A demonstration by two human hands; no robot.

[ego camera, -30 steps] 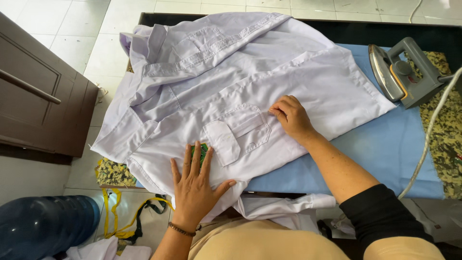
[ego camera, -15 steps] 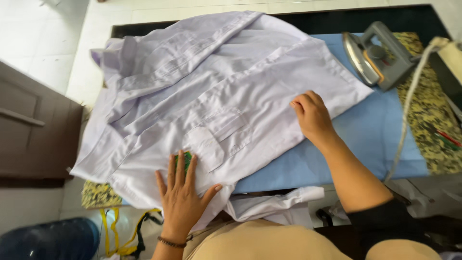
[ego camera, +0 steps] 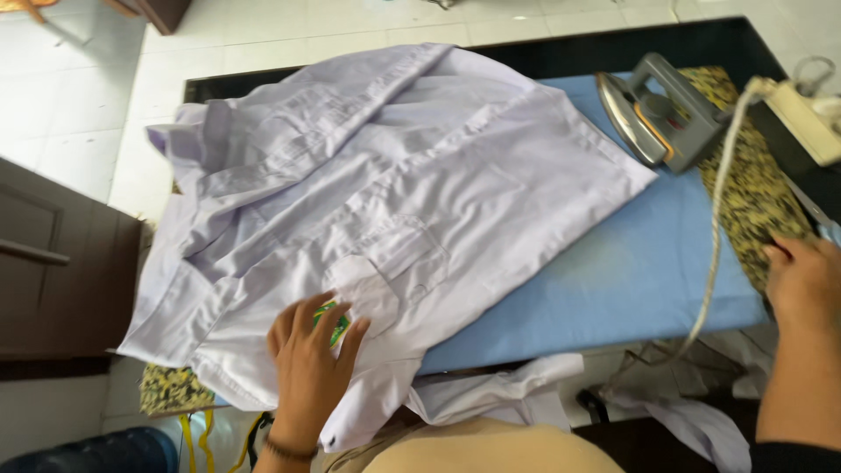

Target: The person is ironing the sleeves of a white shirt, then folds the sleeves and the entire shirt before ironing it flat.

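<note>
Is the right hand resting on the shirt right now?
No, the right hand sits at the right edge of the blue ironing surface, clear of the pale lilac shirt.

Grey iron (ego camera: 655, 109) upright on blue board (ego camera: 631, 263), w/ white cord (ego camera: 717, 228).

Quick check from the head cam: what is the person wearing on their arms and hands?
Both hands are bare, no gloves. The left hand has a thin dark band around the wrist and a bare forearm. The right hand shows no ring or band; a black sleeve begins at the frame's bottom edge.
</note>
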